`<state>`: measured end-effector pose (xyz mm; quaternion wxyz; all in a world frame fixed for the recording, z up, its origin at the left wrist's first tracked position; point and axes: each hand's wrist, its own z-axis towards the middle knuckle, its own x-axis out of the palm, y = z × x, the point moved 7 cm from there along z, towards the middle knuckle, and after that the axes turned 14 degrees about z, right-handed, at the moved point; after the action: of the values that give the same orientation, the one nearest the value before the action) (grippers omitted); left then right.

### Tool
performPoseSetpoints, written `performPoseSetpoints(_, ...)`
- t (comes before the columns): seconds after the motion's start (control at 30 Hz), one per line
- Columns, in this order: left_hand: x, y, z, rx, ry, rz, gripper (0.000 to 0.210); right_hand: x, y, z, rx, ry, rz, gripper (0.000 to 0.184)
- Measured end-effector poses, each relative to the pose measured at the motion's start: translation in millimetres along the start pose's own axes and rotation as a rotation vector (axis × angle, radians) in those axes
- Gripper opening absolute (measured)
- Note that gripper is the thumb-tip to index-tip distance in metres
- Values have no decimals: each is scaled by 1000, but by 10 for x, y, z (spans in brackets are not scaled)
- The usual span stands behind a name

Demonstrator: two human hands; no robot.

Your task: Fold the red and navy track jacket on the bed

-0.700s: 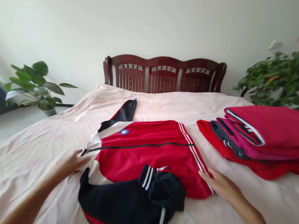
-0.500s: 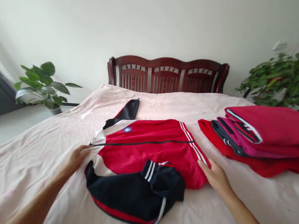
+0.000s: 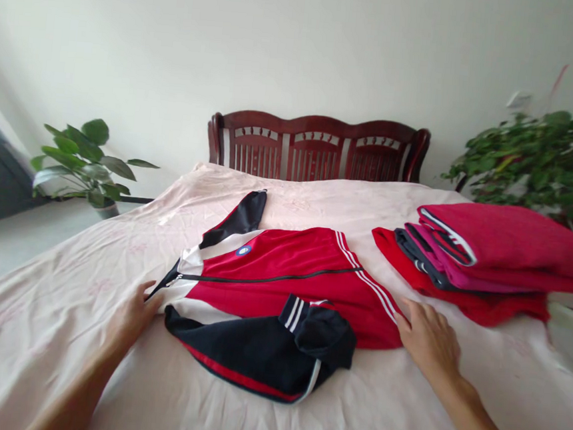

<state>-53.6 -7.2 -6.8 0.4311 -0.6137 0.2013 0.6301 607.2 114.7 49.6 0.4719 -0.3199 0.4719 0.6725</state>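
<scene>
Your left hand [image 3: 133, 314] lies flat, fingers loose, touching the collar end of the red track jacket [image 3: 301, 280]. Your right hand [image 3: 429, 339] rests open, palm down, at the jacket's striped hem edge; neither grips anything. The jacket lies zipped in mid-bed on the pale pink sheet [image 3: 81, 270], its dark navy sleeve [image 3: 264, 350] folded across the near side, another dark sleeve [image 3: 240, 216] trailing toward the headboard [image 3: 317, 147]. Right of your hand, near but apart: a stack of folded red garments [image 3: 487, 263]. Potted plants flank the bed, left [image 3: 87, 164] and right [image 3: 532, 159].
</scene>
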Motion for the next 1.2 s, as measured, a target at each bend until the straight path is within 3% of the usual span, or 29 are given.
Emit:
performPoseSetpoints(0.07, -105, -49, -119, 92, -101, 50, 54, -36, 280, -192, -241, -1, 80, 34)
performPoseSetpoints(0.17, -245, -324, -402, 421, -253, 62, 39, 141, 623, -514, -449, 229, 252, 50)
performPoseSetpoints(0.27, -225, -688, -733, 811, -147, 47, 50, 300, 828, -680, -464, 327, 274, 55)
performPoseSetpoints(0.37, -191, -940, -961, 998, -51, 120, 74, 385, 955, -667, -433, 350, 294, 47)
performPoseSetpoints(0.47, -200, -1087, -1030, 1019, -28, 119, 48, 449, 1049, -598, -422, 408, 326, 46)
performPoseSetpoints(0.57, -232, -1135, -1011, 970, 17, 41, 18, 448, 1089, -534, -393, 398, 244, 32)
performPoseSetpoints(0.67, -320, -1076, -995, 898, 74, -35, 17, 342, 1134, -549, -430, 362, 181, 23)
performPoseSetpoints(0.8, -389, -965, -1098, 841, 295, -59, 19, 197, 1123, -688, -503, 419, 250, 23)
performPoseSetpoints(0.87, -387, -953, -1162, 814, 383, -29, 20, 191, 1075, -760, -500, 478, 291, 26)
performPoseSetpoints(1.03, -301, -1032, -1179, 770, 474, 39, 18, 200, 964, -814, -436, 490, 287, 31)
performPoseSetpoints(1.13, -277, -1043, -1120, 737, 575, 46, 13, 197, 919, -799, -422, 593, 282, 35)
performPoseSetpoints(1.2, -303, -1065, -1080, 726, 710, 0, 22, 205, 886, -732, -401, 735, 327, 36)
